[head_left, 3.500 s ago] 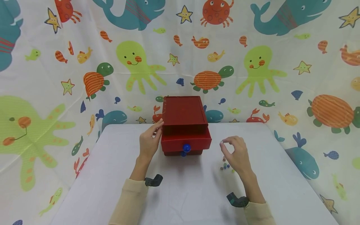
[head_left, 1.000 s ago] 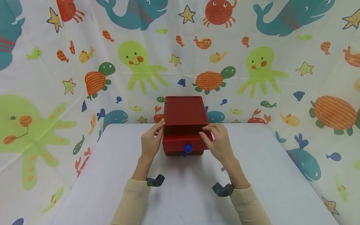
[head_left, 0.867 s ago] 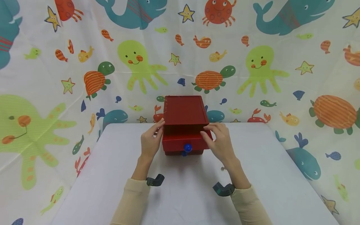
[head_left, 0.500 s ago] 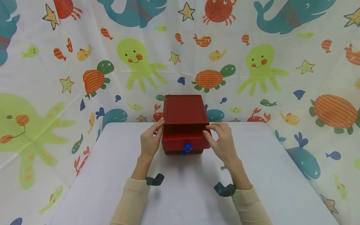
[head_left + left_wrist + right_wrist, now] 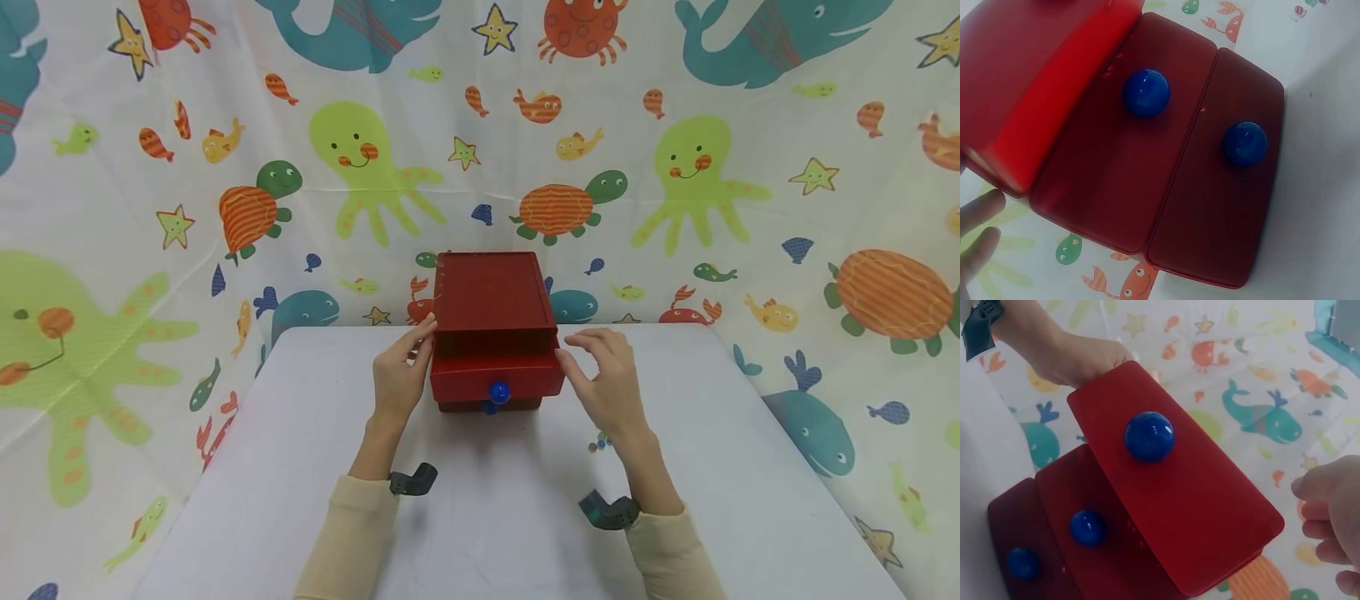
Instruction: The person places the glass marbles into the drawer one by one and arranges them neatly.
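A small red chest of drawers (image 5: 491, 292) with blue knobs stands in the middle of the table. Its top drawer (image 5: 465, 383) is pulled partly out, and the two lower drawers (image 5: 1116, 156) are closed in the left wrist view. My left hand (image 5: 400, 379) rests its fingertips against the chest's left side. At the right end of the pulled-out drawer is my right hand (image 5: 609, 383), thumb and fingers apart with nothing seen between them. Several small coloured beads or marbles (image 5: 601, 445) lie on the table, partly hidden behind my right wrist. The drawer's inside is dark.
The white tabletop (image 5: 480, 517) spreads around the chest. Behind it hangs a curtain (image 5: 480, 167) printed with sea animals. Dark wrist cameras (image 5: 414, 480) sit on both forearms.
My right hand, earlier pinching a small pale bead above the others, went over the drawer's opening and has since drawn back to the right without it. My left hand stays put.
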`<action>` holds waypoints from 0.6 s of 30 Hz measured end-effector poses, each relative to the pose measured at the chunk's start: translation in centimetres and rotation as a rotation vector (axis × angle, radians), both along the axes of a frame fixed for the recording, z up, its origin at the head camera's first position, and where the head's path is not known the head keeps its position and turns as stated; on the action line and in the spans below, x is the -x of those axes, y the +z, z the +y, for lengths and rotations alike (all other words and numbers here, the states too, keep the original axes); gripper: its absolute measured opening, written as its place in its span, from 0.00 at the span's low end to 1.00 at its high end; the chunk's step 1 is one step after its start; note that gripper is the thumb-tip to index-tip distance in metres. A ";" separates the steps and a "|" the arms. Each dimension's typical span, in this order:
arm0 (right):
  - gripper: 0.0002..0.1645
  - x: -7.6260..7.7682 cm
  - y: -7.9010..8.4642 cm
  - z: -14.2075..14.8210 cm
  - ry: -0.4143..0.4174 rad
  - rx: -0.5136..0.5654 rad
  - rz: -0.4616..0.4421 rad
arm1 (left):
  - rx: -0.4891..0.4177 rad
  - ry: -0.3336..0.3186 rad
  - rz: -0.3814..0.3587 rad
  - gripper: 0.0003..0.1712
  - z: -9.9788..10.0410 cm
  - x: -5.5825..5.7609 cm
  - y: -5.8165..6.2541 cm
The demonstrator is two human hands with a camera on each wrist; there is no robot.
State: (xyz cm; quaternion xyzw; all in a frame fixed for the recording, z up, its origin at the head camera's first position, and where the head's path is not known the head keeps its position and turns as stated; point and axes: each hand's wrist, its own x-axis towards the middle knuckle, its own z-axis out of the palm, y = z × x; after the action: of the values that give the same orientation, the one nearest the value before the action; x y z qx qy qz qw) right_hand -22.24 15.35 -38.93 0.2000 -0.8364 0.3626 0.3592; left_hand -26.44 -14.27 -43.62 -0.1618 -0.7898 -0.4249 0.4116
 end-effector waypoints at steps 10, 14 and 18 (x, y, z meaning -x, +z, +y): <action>0.17 -0.2 -0.5 0.8 -0.023 0.013 0.025 | -0.006 -0.005 -0.003 0.18 0.0 -0.1 0.1; 0.17 -0.3 -0.7 1.1 -0.030 0.030 0.025 | -0.007 -0.008 -0.005 0.18 0.1 -0.1 0.1; 0.16 -0.3 -1.1 1.5 -0.048 0.031 0.025 | -0.008 -0.010 0.000 0.18 0.1 -0.1 0.1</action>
State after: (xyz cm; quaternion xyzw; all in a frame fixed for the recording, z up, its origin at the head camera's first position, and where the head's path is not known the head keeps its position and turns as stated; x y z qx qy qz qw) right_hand -21.89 16.81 -39.98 0.1786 -0.8307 0.3643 0.3813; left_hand -26.36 -14.19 -43.51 -0.1642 -0.7874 -0.4299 0.4102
